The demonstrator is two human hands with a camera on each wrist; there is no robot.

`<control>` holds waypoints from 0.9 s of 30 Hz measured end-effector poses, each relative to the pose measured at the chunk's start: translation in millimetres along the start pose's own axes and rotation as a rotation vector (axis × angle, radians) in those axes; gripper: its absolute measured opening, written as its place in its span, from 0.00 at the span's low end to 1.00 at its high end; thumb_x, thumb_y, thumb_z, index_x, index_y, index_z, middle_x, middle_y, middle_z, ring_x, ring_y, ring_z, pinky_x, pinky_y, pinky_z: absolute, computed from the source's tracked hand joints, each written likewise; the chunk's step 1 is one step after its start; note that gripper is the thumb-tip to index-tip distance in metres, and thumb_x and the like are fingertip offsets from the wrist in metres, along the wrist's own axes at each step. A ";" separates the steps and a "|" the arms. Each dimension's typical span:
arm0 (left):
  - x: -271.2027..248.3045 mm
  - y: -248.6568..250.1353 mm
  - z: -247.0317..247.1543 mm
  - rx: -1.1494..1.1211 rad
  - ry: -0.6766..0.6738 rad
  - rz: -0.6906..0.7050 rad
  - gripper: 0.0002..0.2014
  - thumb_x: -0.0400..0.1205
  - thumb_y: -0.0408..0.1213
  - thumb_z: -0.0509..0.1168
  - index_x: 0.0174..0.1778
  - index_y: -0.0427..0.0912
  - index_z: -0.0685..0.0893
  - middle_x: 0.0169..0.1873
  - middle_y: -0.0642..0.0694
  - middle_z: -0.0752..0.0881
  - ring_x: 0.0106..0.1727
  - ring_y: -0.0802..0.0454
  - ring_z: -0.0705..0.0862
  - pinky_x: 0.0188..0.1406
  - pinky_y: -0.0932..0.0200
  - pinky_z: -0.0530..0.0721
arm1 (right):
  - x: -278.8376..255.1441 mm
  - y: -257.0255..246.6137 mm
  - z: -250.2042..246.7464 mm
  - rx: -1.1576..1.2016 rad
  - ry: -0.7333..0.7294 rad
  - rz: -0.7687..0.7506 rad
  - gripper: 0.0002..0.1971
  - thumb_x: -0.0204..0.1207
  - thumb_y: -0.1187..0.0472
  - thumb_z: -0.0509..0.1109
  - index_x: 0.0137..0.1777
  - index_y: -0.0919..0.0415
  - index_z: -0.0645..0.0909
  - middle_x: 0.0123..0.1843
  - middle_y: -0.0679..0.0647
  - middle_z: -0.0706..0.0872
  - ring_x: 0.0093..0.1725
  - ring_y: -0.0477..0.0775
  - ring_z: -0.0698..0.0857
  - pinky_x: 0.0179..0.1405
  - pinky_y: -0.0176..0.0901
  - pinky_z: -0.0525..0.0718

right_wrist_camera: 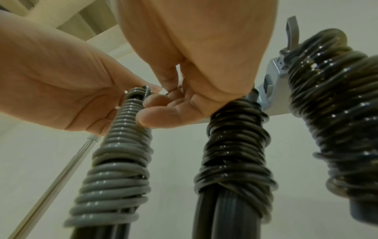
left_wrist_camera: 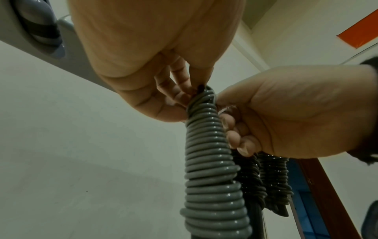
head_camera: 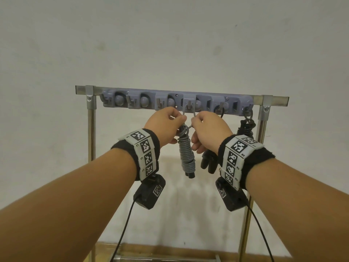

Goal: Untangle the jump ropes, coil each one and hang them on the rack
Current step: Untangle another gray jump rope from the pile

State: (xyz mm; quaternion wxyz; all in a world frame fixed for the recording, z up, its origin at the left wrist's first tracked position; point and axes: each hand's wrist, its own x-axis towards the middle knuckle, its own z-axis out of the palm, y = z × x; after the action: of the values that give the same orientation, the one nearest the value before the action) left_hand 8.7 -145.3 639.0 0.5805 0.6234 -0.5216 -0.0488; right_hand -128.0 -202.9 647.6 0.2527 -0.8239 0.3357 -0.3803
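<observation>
A grey jump rope (head_camera: 187, 156), wound into a tight coil round its black handles, hangs below the middle hook (head_camera: 188, 106) of the grey-blue hook rack (head_camera: 136, 103). Its top loop goes up over that hook. My left hand (head_camera: 180, 119) pinches the loop's left side, and my right hand (head_camera: 194, 121) pinches its right side. The left wrist view shows my left hand (left_wrist_camera: 190, 92) at the top of the grey coil (left_wrist_camera: 210, 161). In the right wrist view, my right hand (right_wrist_camera: 169, 92) pinches beside the grey coil (right_wrist_camera: 116, 169).
Two black coiled ropes hang on the hooks to the right: one (head_camera: 208, 162) behind my right hand, one (head_camera: 246, 127) by the right post (head_camera: 261, 133). Hooks at left (head_camera: 105, 100) carry nothing. The rack sits on a metal frame with a left post (head_camera: 92, 133), against a pale wall.
</observation>
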 end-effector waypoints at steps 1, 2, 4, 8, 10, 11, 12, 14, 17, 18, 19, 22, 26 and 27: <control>-3.8 -0.4 -0.5 -0.009 -0.001 -0.005 0.08 0.90 0.45 0.68 0.49 0.47 0.84 0.45 0.46 0.92 0.46 0.47 0.93 0.38 0.54 0.92 | -3.2 -0.3 -0.3 0.003 -0.001 0.010 0.11 0.92 0.54 0.56 0.56 0.56 0.79 0.37 0.59 0.91 0.32 0.60 0.93 0.33 0.53 0.94; -8.3 -1.7 -1.2 -0.021 0.000 -0.016 0.08 0.91 0.45 0.67 0.49 0.47 0.84 0.45 0.46 0.92 0.47 0.46 0.94 0.40 0.52 0.93 | -7.2 0.1 -0.6 0.011 -0.004 0.024 0.12 0.91 0.53 0.57 0.55 0.57 0.80 0.37 0.58 0.91 0.33 0.60 0.93 0.34 0.54 0.95; -20.9 -8.5 -4.1 -0.040 0.007 -0.058 0.10 0.91 0.47 0.66 0.51 0.45 0.84 0.47 0.46 0.93 0.47 0.46 0.94 0.43 0.49 0.94 | -18.6 4.1 -0.3 0.042 -0.020 0.052 0.12 0.90 0.54 0.60 0.53 0.60 0.82 0.37 0.58 0.91 0.35 0.61 0.94 0.36 0.55 0.95; -57.9 -36.4 -10.2 -0.001 -0.058 -0.138 0.08 0.89 0.44 0.67 0.51 0.44 0.86 0.46 0.47 0.93 0.44 0.49 0.95 0.43 0.50 0.94 | -51.2 21.6 6.6 0.042 -0.143 0.085 0.11 0.88 0.57 0.64 0.52 0.64 0.85 0.37 0.60 0.91 0.31 0.57 0.92 0.35 0.52 0.93; -84.0 -54.9 -7.5 0.043 -0.175 -0.170 0.06 0.88 0.40 0.68 0.49 0.44 0.87 0.41 0.49 0.95 0.41 0.51 0.95 0.41 0.54 0.92 | -70.8 35.2 15.4 0.023 -0.222 0.103 0.11 0.87 0.58 0.66 0.52 0.67 0.85 0.37 0.60 0.91 0.31 0.56 0.92 0.33 0.49 0.93; -98.8 -65.1 -4.1 0.068 -0.247 -0.186 0.05 0.88 0.40 0.69 0.48 0.44 0.87 0.39 0.50 0.95 0.40 0.52 0.95 0.39 0.55 0.92 | -81.2 43.2 21.6 0.008 -0.267 0.111 0.11 0.86 0.58 0.67 0.52 0.67 0.85 0.38 0.60 0.91 0.32 0.56 0.92 0.34 0.48 0.93; -114.5 -75.8 0.3 0.097 -0.326 -0.201 0.05 0.88 0.40 0.69 0.48 0.44 0.88 0.39 0.50 0.95 0.40 0.52 0.95 0.39 0.56 0.92 | -91.9 51.8 29.1 -0.011 -0.317 0.118 0.11 0.86 0.58 0.67 0.52 0.67 0.85 0.39 0.61 0.91 0.33 0.57 0.93 0.34 0.47 0.93; -148.6 -99.7 13.0 0.169 -0.502 -0.220 0.05 0.88 0.40 0.69 0.49 0.45 0.88 0.40 0.50 0.95 0.40 0.52 0.95 0.40 0.55 0.94 | -116.3 72.1 47.4 -0.061 -0.432 0.138 0.10 0.86 0.58 0.67 0.52 0.64 0.86 0.41 0.60 0.92 0.36 0.57 0.94 0.36 0.47 0.94; -201.1 -140.9 37.1 0.351 -0.793 -0.207 0.05 0.89 0.41 0.68 0.48 0.49 0.86 0.43 0.51 0.93 0.41 0.54 0.94 0.44 0.52 0.94 | -155.8 110.4 82.5 -0.143 -0.612 0.173 0.09 0.86 0.57 0.68 0.51 0.61 0.86 0.41 0.56 0.93 0.37 0.53 0.94 0.36 0.43 0.93; -219.1 -155.3 46.1 0.430 -0.894 -0.198 0.05 0.89 0.42 0.67 0.48 0.51 0.86 0.44 0.52 0.93 0.41 0.55 0.94 0.45 0.52 0.94 | -170.6 125.3 95.2 -0.176 -0.670 0.188 0.09 0.86 0.56 0.68 0.51 0.60 0.87 0.41 0.55 0.93 0.36 0.51 0.94 0.36 0.42 0.93; -237.1 -170.0 55.4 0.501 -0.987 -0.191 0.05 0.90 0.43 0.67 0.49 0.52 0.86 0.44 0.54 0.92 0.41 0.56 0.93 0.45 0.52 0.93 | -185.7 141.0 108.1 -0.206 -0.730 0.205 0.09 0.86 0.56 0.67 0.52 0.59 0.86 0.41 0.54 0.94 0.36 0.50 0.94 0.37 0.43 0.93; -287.3 -216.1 80.5 0.672 -1.214 -0.174 0.04 0.90 0.48 0.65 0.51 0.56 0.83 0.41 0.59 0.88 0.44 0.58 0.89 0.43 0.56 0.84 | -231.6 190.4 145.3 -0.267 -0.896 0.270 0.10 0.87 0.53 0.67 0.55 0.57 0.86 0.43 0.51 0.94 0.39 0.50 0.94 0.40 0.43 0.94; -342.6 -281.0 110.4 0.780 -1.442 -0.140 0.04 0.91 0.50 0.62 0.54 0.57 0.80 0.41 0.61 0.80 0.42 0.57 0.80 0.40 0.56 0.74 | -283.8 253.0 187.0 -0.332 -1.049 0.357 0.10 0.88 0.49 0.65 0.52 0.52 0.84 0.41 0.47 0.92 0.32 0.41 0.90 0.26 0.31 0.83; -353.4 -297.0 117.6 0.803 -1.482 -0.144 0.06 0.92 0.50 0.61 0.55 0.55 0.81 0.42 0.59 0.80 0.40 0.58 0.78 0.36 0.57 0.72 | -294.0 267.5 195.6 -0.354 -1.080 0.378 0.10 0.87 0.48 0.65 0.50 0.51 0.84 0.38 0.46 0.92 0.31 0.40 0.90 0.25 0.32 0.83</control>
State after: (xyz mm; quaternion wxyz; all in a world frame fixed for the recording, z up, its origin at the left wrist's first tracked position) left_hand -52.8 -39.4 178.6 -0.1818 0.6209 -0.7041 -0.2927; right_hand -211.5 -125.4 219.5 0.3099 -0.8562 0.3589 0.2053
